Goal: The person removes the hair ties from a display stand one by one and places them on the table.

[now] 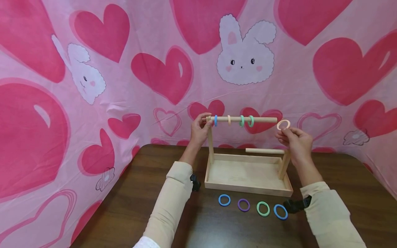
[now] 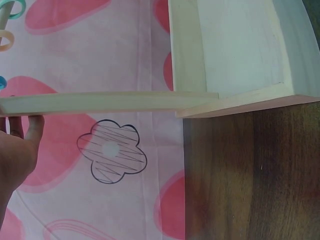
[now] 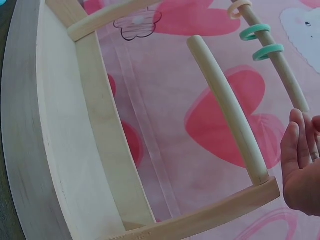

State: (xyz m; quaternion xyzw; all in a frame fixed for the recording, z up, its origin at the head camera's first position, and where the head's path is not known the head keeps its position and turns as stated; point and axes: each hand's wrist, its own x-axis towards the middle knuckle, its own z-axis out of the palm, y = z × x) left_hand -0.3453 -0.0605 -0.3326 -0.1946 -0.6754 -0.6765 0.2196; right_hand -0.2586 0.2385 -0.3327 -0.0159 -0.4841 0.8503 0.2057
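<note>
Head view, and at the tray's eleven o'clock corner the left hand (image 1: 200,131) has thumb and fingers pinched on the top of the left post (image 1: 211,146)! From there the upper rod (image 1: 265,120) runs toward three o'clock, threaded with a blue ring (image 1: 215,120), a peach ring (image 1: 229,119), a green ring (image 1: 242,117) and a second green ring (image 1: 251,119). Below, just off the wooden tray (image 1: 248,189) at six o'clock, the table (image 1: 155,165) shows a loose blue ring (image 1: 224,205), a purple ring (image 1: 244,210), a loose green ring (image 1: 264,215) and another blue ring (image 1: 282,218). Over to one o'clock: the lower rod (image 1: 264,151) points toward nine from the right post (image 1: 284,164). Above it, the right hand (image 1: 296,141) pinches a second peach ring (image 1: 283,120), right beside the upper rod's free end, at its four o'clock; whether they touch, one can't tell.
</note>
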